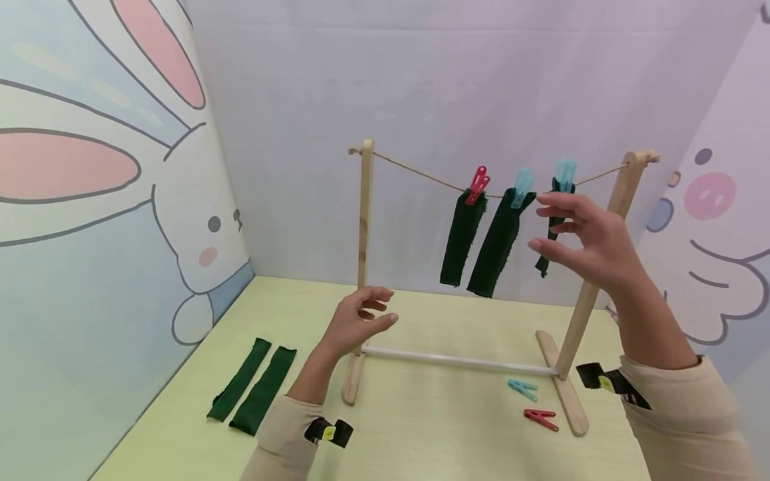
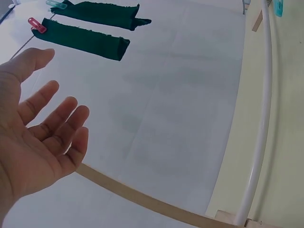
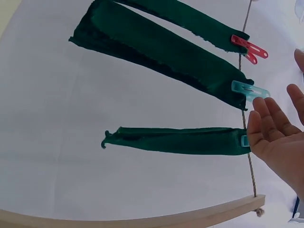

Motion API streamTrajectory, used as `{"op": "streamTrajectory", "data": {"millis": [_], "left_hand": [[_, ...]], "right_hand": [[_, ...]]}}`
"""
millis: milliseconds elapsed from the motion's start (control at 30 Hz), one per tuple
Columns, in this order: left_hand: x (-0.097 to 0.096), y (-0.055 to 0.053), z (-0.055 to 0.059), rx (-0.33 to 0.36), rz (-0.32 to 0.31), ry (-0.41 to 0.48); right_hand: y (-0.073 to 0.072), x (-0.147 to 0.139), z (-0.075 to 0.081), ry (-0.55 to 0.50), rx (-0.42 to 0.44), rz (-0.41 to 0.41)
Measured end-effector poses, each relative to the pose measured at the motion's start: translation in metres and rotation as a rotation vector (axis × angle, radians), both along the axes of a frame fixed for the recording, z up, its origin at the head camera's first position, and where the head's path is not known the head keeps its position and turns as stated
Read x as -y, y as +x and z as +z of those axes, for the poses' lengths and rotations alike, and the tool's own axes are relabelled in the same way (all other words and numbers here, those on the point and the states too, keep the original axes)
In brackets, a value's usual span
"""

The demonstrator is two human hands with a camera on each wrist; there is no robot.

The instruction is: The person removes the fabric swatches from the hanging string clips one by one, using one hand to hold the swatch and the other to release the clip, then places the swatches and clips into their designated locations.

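Three dark green cloth strips hang from a sagging rope. A red clothespin pins the left strip, a light blue clothespin the middle strip. Another light blue clothespin pins the right strip, partly hidden behind my right hand. That hand is held up before the rope with fingers loosely bent and nothing in them. Lower down, by the left post, hovers my left hand, empty, its fingers relaxed and apart in the left wrist view.
Two green strips lie on the table at left. A blue clothespin and a red one lie near the right foot. A white bar joins the stand's wooden posts. Cartoon-printed walls flank the table.
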State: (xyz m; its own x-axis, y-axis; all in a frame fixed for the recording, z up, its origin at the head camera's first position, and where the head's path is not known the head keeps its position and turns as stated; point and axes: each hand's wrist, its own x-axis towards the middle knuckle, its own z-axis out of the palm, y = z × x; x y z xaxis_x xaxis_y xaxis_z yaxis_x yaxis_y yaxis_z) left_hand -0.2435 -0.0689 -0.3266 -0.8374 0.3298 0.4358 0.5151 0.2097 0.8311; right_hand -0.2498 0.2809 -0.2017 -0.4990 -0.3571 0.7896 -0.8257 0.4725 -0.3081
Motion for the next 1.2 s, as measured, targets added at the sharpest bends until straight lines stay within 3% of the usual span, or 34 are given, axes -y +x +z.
{"op": "streamTrajectory", "data": {"millis": [233,533,633,867,1033,1200], "left_hand": [[-0.012,-0.004,0.008,0.065,-0.068,0.024],[-0.032,-0.013,0.012,0.095,-0.081,0.04],[-0.041,-0.019,0.009,0.086,-0.073,0.041],[-0.059,-0.054,-0.015,0.072,-0.054,0.056],[-0.07,-0.065,-0.016,0.102,-0.081,0.09],[-0.08,-0.069,-0.016,0.123,-0.14,0.107]], "right_hand": [[-0.004,0.009,0.015,-0.011,0.009,-0.017],[-0.005,0.023,0.027,-0.015,-0.001,0.01],[-0.005,0.028,0.03,-0.01,0.009,-0.015],[-0.008,0.038,0.036,0.005,0.03,0.012],[-0.009,0.046,0.038,0.03,0.047,0.024],[-0.013,0.052,0.037,0.065,0.103,-0.001]]}}
